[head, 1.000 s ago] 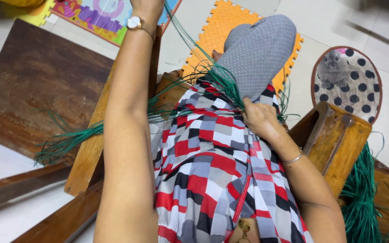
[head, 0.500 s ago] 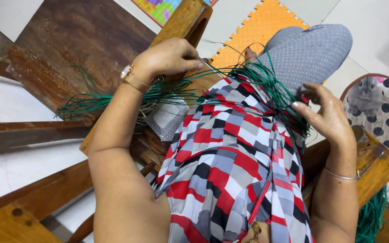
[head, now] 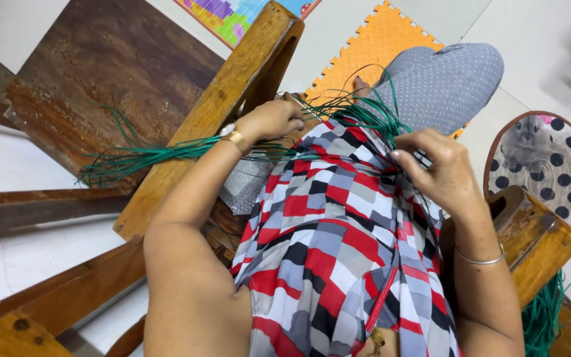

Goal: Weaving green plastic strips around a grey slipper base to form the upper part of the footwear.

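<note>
Over the lap, right by the checked red, grey and black cloth (head: 338, 238), a bunch of green cords (head: 166, 153) is gripped by the left hand (head: 273, 121), fingers curled shut around it; loose ends are fanned out leftward across the slanted wooden beam (head: 219, 112). More green cords are pinched by the right hand (head: 439, 170), thumb and fingertips closed near the knee in grey dotted fabric (head: 444, 82). An orange foam mat (head: 378, 39) can be seen behind.
</note>
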